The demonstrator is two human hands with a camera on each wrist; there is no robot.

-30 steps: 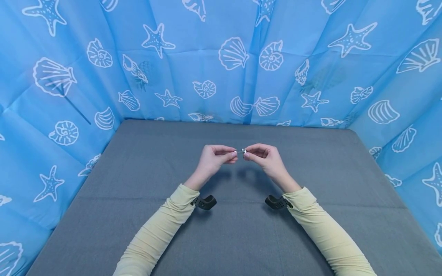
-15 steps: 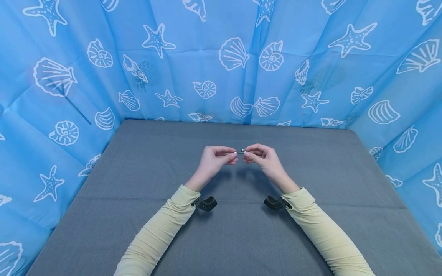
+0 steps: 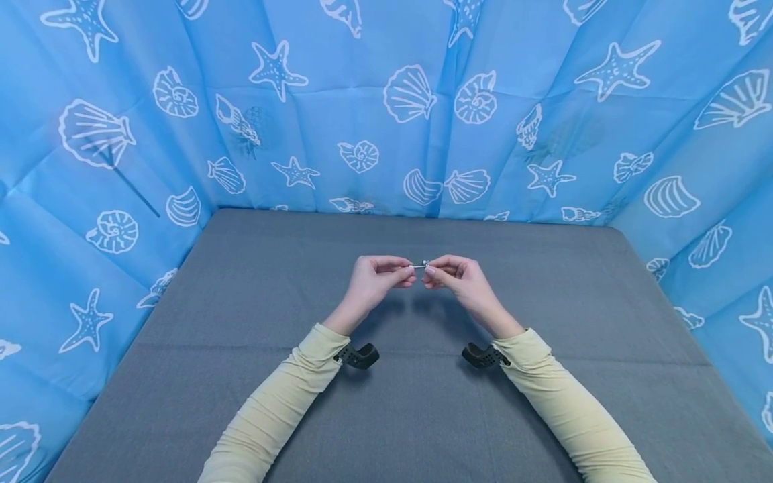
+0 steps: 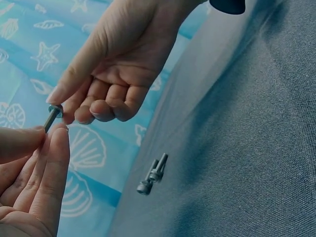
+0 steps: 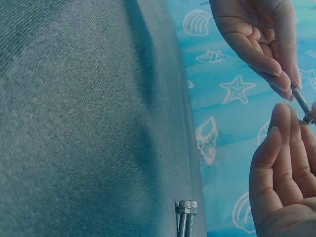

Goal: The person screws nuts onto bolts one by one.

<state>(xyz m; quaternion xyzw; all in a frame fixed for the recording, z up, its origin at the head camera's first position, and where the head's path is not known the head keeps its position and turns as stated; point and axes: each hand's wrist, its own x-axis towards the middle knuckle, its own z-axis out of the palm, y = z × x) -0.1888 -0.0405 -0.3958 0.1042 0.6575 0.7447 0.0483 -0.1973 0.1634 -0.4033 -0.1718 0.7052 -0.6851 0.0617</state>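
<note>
Both hands are raised over the table, their fingertips close together around one small metal bolt (image 4: 50, 120). My left hand (image 3: 370, 285) pinches the far end of its shank between thumb and fingers. At the other end, my right hand (image 3: 468, 282) holds the thick end between thumb and fingertips. In the right wrist view the bolt (image 5: 302, 101) shows its thread, and a wider metal piece sits at that thick end. Fingers partly cover this piece, so I cannot tell whether it is the head or a nut.
Two more bolts lie side by side on the grey cloth-covered table (image 3: 386, 416), one bolt (image 4: 144, 186) beside another bolt (image 4: 158, 170). A blue curtain (image 3: 338, 114) with white shells and starfish stands behind the table and along its sides. Each wrist wears a black mount.
My right hand has shifted slightly left, and its fingertips have changed position on the bolt's thick end. My left hand stays nearly still, with its pinch kept.
</note>
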